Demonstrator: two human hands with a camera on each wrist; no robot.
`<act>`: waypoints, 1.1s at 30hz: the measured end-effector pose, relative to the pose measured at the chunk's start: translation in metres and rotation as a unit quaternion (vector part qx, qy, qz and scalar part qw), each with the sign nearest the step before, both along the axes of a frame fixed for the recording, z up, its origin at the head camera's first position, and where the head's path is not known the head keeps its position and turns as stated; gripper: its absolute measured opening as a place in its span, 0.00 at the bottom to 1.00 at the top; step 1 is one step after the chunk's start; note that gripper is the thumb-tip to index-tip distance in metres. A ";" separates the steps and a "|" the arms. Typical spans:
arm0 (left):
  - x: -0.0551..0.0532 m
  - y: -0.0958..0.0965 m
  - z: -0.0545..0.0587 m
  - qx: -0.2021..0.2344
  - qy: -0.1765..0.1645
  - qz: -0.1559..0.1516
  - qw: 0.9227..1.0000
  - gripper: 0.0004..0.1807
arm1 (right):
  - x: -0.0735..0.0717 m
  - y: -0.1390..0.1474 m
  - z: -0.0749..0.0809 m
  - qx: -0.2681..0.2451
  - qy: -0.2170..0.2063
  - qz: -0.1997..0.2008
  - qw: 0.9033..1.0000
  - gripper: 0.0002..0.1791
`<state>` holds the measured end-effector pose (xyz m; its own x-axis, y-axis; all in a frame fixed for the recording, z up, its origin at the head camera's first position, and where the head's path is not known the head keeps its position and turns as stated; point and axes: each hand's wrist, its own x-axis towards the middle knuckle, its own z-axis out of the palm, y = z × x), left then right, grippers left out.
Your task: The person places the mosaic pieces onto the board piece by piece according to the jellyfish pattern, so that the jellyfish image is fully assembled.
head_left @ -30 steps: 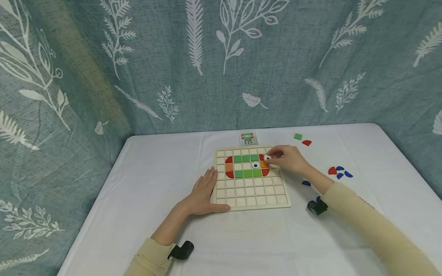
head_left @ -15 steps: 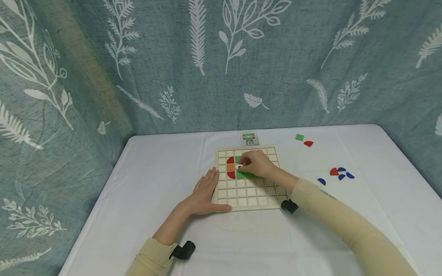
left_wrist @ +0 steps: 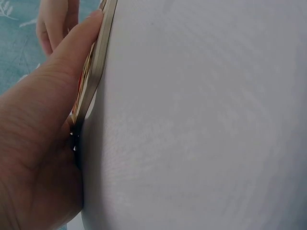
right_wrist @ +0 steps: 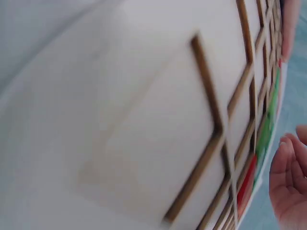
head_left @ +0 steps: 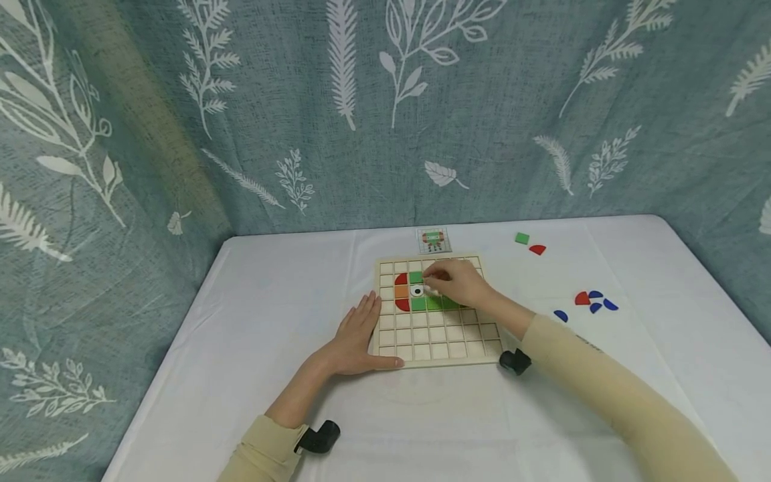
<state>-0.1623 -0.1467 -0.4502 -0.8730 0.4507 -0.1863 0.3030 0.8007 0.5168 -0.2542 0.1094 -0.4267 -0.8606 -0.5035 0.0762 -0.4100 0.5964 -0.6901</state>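
Note:
In the head view, a pale wooden grid board lies on the table with coloured tiles set in it. Red quarter pieces and an orange tile form the left end, with green squares beside them. A white eye tile sits in a cell right of the orange one. My right hand is just right of that tile, low over the board, fingers loosely bent, nothing visible between them; it hides the tiles beneath. My left hand rests along the board's left edge, fingers extended and thumb on the near corner.
A small pattern card lies behind the board. To the right are a green square, red quarter pieces and several blue pieces. A leaf-patterned curtain hangs behind the white table.
My right hand carried an eye tile from the board's right side leftward to the cell beside the orange tile, let it go and drew back slightly right. My left hand stays put.

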 end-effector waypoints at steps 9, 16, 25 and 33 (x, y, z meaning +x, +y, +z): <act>0.001 -0.003 0.001 0.007 0.009 0.007 1.000 0.67 | -0.013 0.077 0.007 -0.026 -0.023 -0.161 0.986 0.14; 0.001 -0.004 -0.001 0.010 0.009 0.005 1.000 0.66 | -0.031 0.121 0.007 -0.038 -0.030 -0.254 0.966 0.16; 0.003 0.001 -0.002 0.007 0.000 0.004 1.000 0.66 | -0.051 0.143 -0.004 0.018 -0.048 -0.277 0.960 0.21; 0.001 0.001 -0.001 0.005 0.002 0.010 1.000 0.67 | -0.058 0.145 -0.007 0.062 0.015 -0.247 0.967 0.17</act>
